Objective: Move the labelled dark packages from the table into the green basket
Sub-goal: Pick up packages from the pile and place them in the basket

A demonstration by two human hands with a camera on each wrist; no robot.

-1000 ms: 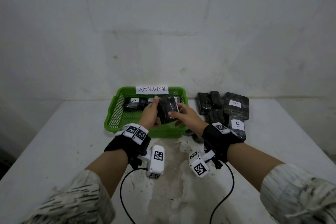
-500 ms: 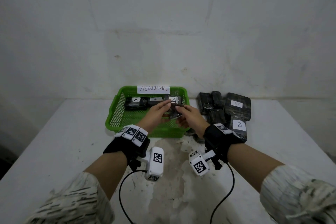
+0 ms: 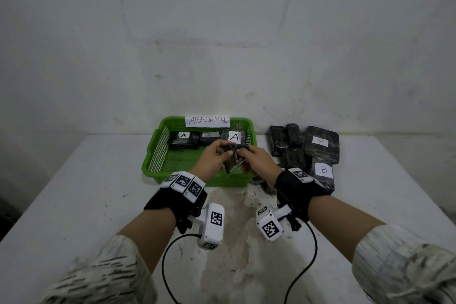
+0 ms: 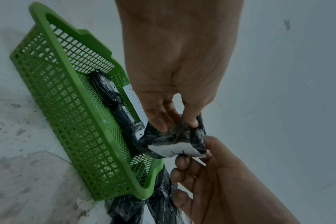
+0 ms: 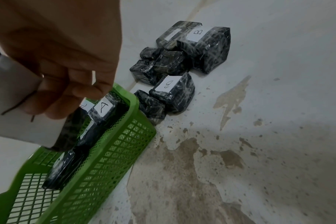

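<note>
A dark wrapped package (image 3: pixel 233 157) (image 4: pixel 175 139) with a white label hangs over the front right of the green basket (image 3: pixel 158 153) (image 4: pixel 63 94) (image 5: pixel 113 151). My left hand (image 3: pixel 214 158) (image 4: pixel 175 121) pinches its one end and my right hand (image 3: pixel 256 160) (image 4: pixel 205 166) (image 5: pixel 54 78) holds the other. In the right wrist view the label fills the left edge. Three packages marked A (image 3: pixel 234 137) (image 5: pixel 104 109) lie along the basket's far wall. A pile of dark packages (image 3: pixel 306 150) (image 5: pixel 182 63), some marked B, lies on the table right of the basket.
The basket carries a paper sign reading ABNORMAL (image 3: pixel 207 120) on its far rim. The white table (image 3: pixel 74 205) has a worn brown patch (image 3: pixel 234 229) near me. A pale wall stands right behind the basket and the pile. Cables run from both wrist cameras.
The held package has tipped from upright to lying flatter between both hands, and it has sunk lower over the basket's front right. The third A label behind it has come into sight.
</note>
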